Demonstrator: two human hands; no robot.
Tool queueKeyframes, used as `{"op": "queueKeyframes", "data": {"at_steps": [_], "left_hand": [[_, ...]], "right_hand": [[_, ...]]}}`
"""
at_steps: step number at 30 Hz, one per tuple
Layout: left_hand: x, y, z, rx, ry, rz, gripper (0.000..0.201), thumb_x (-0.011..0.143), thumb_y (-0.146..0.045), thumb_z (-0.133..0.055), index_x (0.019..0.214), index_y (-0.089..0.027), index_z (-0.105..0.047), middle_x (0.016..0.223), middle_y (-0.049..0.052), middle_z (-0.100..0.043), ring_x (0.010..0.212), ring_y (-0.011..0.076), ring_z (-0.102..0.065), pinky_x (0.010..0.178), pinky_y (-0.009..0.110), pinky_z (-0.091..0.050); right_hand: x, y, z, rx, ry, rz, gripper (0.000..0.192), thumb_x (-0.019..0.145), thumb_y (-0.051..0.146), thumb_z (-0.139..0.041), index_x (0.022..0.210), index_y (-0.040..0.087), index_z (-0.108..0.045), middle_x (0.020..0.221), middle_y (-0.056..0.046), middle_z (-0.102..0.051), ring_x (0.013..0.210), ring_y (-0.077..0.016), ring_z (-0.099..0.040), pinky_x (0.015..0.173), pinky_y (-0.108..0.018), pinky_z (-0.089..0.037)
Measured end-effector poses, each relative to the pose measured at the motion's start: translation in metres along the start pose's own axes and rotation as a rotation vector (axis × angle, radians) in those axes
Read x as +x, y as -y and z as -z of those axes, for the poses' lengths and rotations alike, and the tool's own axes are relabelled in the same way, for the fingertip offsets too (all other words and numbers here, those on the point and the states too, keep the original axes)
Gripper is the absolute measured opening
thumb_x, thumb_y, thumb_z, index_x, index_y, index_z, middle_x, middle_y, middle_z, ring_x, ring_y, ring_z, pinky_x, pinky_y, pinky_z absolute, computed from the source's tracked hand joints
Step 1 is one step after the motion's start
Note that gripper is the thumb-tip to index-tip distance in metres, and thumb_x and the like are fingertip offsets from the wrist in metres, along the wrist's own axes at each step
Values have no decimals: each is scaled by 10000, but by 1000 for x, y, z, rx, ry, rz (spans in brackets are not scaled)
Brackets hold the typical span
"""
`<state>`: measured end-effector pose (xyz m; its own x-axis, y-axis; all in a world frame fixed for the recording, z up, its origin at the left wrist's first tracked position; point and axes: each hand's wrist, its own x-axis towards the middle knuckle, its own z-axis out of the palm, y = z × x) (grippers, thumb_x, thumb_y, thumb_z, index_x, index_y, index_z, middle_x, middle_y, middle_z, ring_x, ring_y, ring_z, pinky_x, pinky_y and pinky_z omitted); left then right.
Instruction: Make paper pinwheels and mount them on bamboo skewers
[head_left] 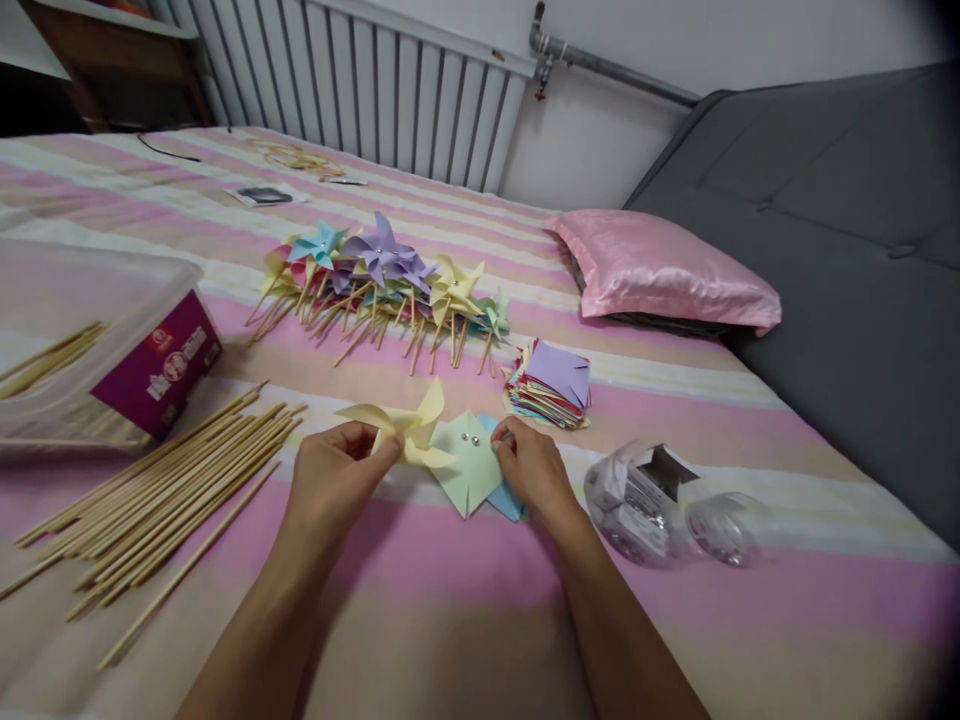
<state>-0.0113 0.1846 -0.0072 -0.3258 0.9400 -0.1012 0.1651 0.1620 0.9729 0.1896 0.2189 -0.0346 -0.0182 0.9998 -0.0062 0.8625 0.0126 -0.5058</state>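
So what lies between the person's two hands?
Head view: the yellow pinwheel pinched by the left hand, then a green square with a blue square partly beneath.

Striped bedsheet [420, 620]. Near left: loose wooden sticks [176, 510], plastic tub [169, 365] beyond. Centre: overlapping green and blue paper squares [461, 470]; farther, massed pinwheels [381, 250]. Right: multicoloured paper stack [556, 375], clear container [611, 470] nearer.

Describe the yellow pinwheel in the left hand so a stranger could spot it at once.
On the striped bedspread, find the pile of pinwheels on sticks. Nearer the camera, mostly left of a pale green paper square, the left hand pinches the yellow pinwheel. Unlike the yellow ones in the pile, it shows no stick.
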Motion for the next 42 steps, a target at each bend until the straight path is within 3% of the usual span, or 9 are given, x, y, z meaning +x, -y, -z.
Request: {"op": "queueKeyframes", "data": {"at_steps": [12,19,29,37,40,42], "left_hand": [[2,4,1,6,13,-2,162,619,-290,-647,558,-150,-595,483,-35,-501,436,78,-400,420,200,-243],[0,-1,1,24,19,6,172,628,-294,-641,564,-144,-584,495,-37,-502,450,78,-405,428,195,-253],[1,3,2,29,15,-8,173,630,-295,-638,562,-146,-582,488,-40,-494,437,75,-396,422,197,-246],[0,0,0,-9,28,11,171,626,-291,-637,556,-145,-582,480,-42,-497,436,73,-399,424,191,-254],[0,0,0,-40,36,26,175,613,-285,-645,545,-141,-573,482,-40,-503,440,69,-396,424,187,-255],[-1,-1,0,-60,48,36,185,606,-282,-652,533,-138,-562,478,-40,-501,440,67,-390,422,186,-252]], "right_hand": [[2,-1,0,45,3,34,213,756,136,-430,785,198,-632,784,-36,-668,746,-158,-578,670,-240,-357],[1,-2,4,108,9,2,240,732,111,-422,840,210,-611,749,-21,-658,675,-147,-573,619,-230,-366],[1,-3,4,95,40,19,159,715,142,-500,732,196,-648,757,-37,-676,689,-157,-580,604,-240,-370],[-2,1,1,33,-10,119,120,723,122,-479,689,188,-573,747,-45,-635,758,-170,-572,671,-270,-379],[-3,3,4,145,-25,101,95,727,132,-464,705,191,-534,741,-39,-632,729,-174,-588,651,-284,-400],[-4,6,6,381,-5,56,51,736,160,-466,722,195,-500,780,-36,-646,704,-164,-614,619,-277,-429]]}}
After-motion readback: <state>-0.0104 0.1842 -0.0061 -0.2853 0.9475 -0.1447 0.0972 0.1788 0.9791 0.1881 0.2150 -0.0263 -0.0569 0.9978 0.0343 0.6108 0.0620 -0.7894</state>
